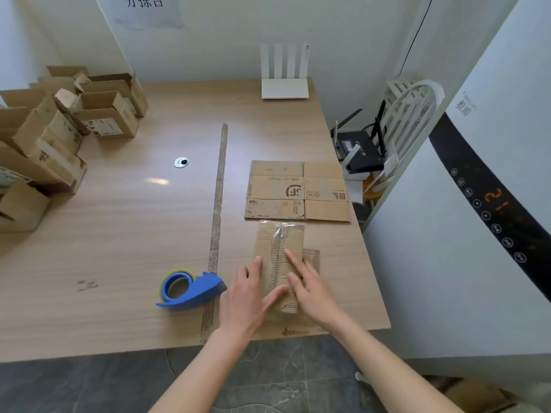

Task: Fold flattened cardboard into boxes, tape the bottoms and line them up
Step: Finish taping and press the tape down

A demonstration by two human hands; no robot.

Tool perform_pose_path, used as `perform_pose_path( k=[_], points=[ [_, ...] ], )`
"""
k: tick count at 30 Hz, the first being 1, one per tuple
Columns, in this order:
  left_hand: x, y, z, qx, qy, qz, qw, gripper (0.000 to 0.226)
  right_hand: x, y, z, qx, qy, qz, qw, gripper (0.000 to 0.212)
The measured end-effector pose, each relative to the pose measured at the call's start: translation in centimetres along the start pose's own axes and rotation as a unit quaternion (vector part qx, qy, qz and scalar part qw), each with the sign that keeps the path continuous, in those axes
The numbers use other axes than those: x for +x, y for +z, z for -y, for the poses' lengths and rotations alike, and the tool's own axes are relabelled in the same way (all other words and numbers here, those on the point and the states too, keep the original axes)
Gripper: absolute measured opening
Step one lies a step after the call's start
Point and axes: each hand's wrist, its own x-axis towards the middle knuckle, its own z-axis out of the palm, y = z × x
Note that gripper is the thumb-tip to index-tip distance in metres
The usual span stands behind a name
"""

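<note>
Box in hand: a small cardboard box (280, 263) stands near the front right edge of the counter (134, 222), its closed bottom flaps facing up, with a strip of clear tape running along the centre seam.
Left hand: the left hand (247, 293) lies flat on the left flap, fingers (257, 265) straight and spread, the thumb angled across toward the seam, gripping nothing.
Right hand: the right hand (310, 287) lies flat on the right flap, fingers straight and pressing down, gripping nothing.
Step in hand: judging by the flat palms over the taped seam, the person is smoothing the tape down on the box bottom.
Next move: it probably calls for turning the box upright and carrying it across to the finished ones; the tape should sit firm at both ends first.
Tape dispenser: a blue tape dispenser (190, 290) rests on the counter just left of the left hand, untouched.
Flat cardboard: a flattened carton (298, 190) with printed markings lies just beyond the box, waiting to be folded.
Finished boxes: a cluster of folded boxes (59, 132) stands with open tops at the far left of the counter, well apart from the hands.
Counter details: a worn strip (219, 204) runs from front to back along the wood, and a round metal cable hole (181, 162) sits left of it.
Surroundings: a white router (284, 73) stands at the back edge against the wall; a tall white appliance (477, 204) with an orange display stands to the right.
</note>
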Motion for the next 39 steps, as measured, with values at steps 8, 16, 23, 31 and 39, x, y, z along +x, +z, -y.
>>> perform_pose_path(
  k=[8, 16, 23, 31, 39],
  points=[
    [-1.4, -0.1, 4.2, -0.203, 0.041, 0.068, 0.976, 0.078, 1.7, -0.5, 0.4, -0.053, -0.012, 0.029, 0.998, 0.051],
    [-1.0, 0.6, 14.0, 0.045, -0.097, 0.007, 0.994, 0.084, -0.3, -0.7, 2.0, -0.093, -0.033, -0.039, 0.994, 0.051],
    [0.3, 0.8, 15.4, 0.018, -0.067, 0.021, 0.997, 0.058, -1.1, 0.2, 3.7, -0.129, -0.093, -0.096, 0.983, 0.057],
    [-0.7, -9.1, 12.9, -0.16, 0.02, -0.035, 0.986, 0.046, 0.0, 2.7, 10.5, 0.097, -0.027, 0.068, 0.993, 0.051],
    [-1.0, -15.2, 10.0, -0.148, 0.085, -0.084, 0.982, 0.083, -0.5, 1.5, 14.6, 0.203, -0.034, 0.055, 0.977, 0.014]
  ],
)
